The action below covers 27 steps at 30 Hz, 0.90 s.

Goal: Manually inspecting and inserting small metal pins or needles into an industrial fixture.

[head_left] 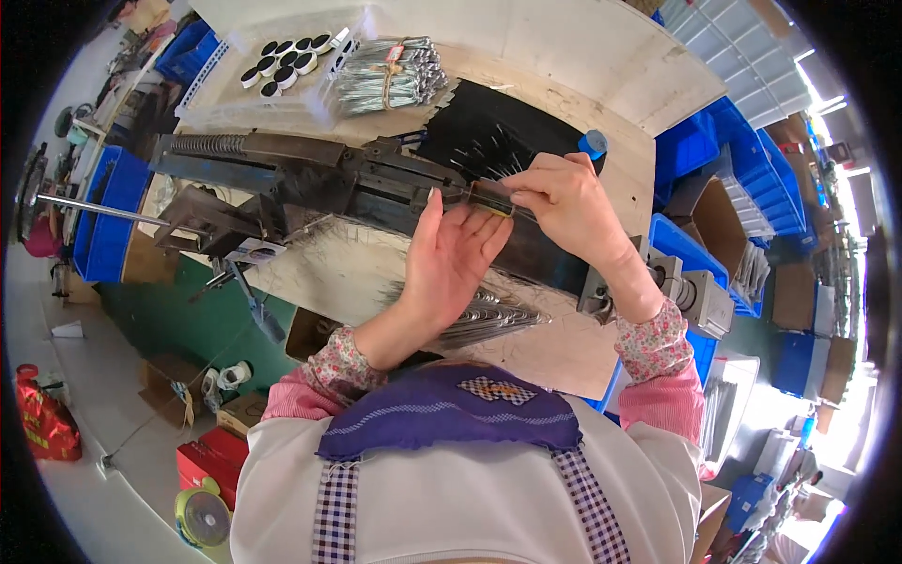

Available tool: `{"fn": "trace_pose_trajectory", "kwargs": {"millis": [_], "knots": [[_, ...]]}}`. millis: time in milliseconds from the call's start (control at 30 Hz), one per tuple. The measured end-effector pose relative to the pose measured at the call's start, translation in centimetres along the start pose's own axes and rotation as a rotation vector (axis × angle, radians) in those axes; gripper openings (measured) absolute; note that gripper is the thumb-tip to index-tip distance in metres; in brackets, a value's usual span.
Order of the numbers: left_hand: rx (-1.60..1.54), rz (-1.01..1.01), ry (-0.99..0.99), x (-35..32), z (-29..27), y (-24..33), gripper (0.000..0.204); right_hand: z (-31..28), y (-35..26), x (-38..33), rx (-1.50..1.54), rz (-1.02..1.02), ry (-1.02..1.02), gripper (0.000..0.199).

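Note:
A long dark metal machine (310,179) with a coil spring on it lies across the wooden table. My left hand (446,254) is palm up with fingers stretched out, its fingertips at the near side of a small slotted metal block (490,197) on the machine. My right hand (571,202) is closed in a pinch at the right end of that block; what it pinches is hidden by the fingers. Behind the block, thin silvery wire pieces (489,155) lie on a black mat (470,111). Below my left hand lies a pile of bent metal wires (493,320).
A tied bundle of metal wires (390,80) and a clear plastic tray (225,103) with several black-topped white rolls stand at the back left. A round blue object (592,143) sits on the right. Blue bins (686,146) stand beyond the table's right edge. A metal rod (113,209) projects left.

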<state>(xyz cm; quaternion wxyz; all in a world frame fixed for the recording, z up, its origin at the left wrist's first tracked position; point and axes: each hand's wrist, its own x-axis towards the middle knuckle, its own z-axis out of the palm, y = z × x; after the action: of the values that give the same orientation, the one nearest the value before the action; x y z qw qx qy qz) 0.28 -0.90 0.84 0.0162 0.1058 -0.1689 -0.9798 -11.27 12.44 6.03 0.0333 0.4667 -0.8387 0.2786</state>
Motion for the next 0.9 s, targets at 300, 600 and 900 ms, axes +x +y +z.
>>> {"fn": "trace_pose_trajectory", "kwargs": {"millis": [300, 600, 900], "knots": [[0.008, -0.027, -0.072, 0.3, 0.0, 0.0, 0.060, -0.3, -0.1, -0.4, -0.048, 0.000, -0.003, 0.013], [-0.075, 0.014, -0.035, -0.1, -0.7, -1.0, 0.064, 1.0, -2.0, -1.1, -0.096, -0.153, 0.118, 0.013], [-0.120, 0.010, -0.062, 0.4, -0.4, -0.8, 0.058, 0.1, 1.5, -0.2, 0.090, 0.042, -0.012, 0.012]]}}
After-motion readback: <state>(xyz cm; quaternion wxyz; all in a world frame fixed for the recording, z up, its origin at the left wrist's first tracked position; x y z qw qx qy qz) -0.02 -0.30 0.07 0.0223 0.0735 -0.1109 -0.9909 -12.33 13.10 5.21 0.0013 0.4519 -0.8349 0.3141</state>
